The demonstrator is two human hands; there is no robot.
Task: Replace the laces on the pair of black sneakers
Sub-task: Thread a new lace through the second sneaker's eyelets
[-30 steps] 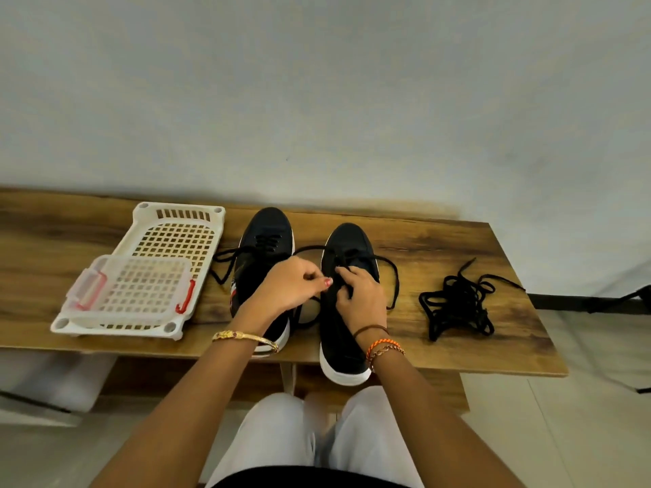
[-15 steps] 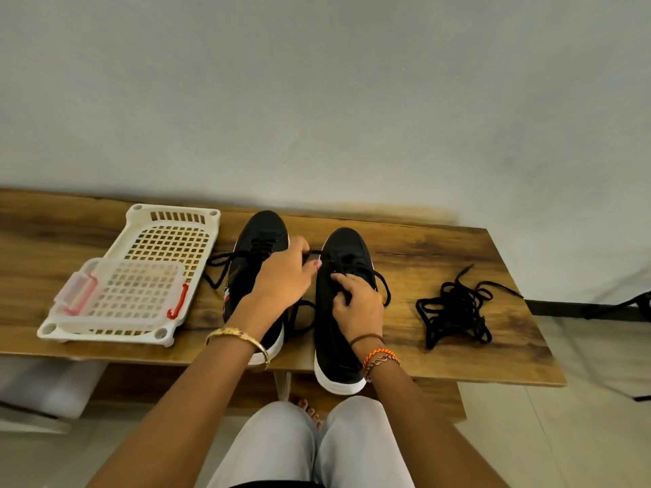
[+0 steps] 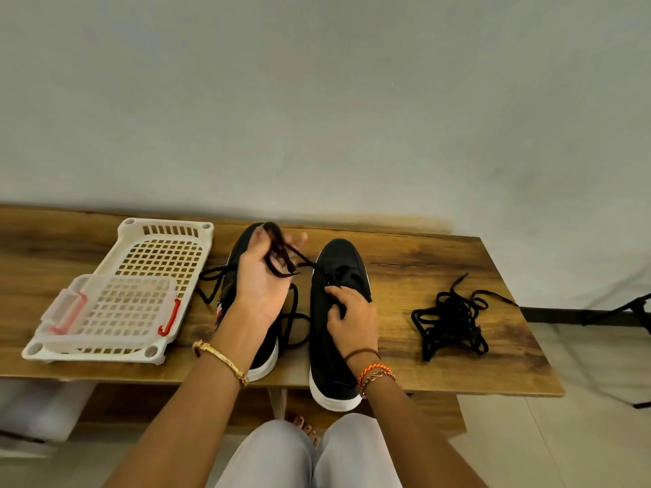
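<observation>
On the wooden tabletop (image 3: 440, 262), from the left: one white perforated basket (image 3: 169, 255) with one smaller clear lidded box (image 3: 112, 304) resting on it, then two black sneakers with white soles, then one loose heap of black laces (image 3: 451, 317). The left sneaker (image 3: 262, 350) is largely hidden behind the raised left hand (image 3: 262, 281), palm up, a black lace (image 3: 281, 257) looped over its fingers and running across to the right sneaker (image 3: 338, 265). The right hand (image 3: 352, 317) rests on that sneaker's eyelets, fingers curled and pinching the lace there. Both sneakers stand side by side at the tabletop's middle, toes toward the wall.
</observation>
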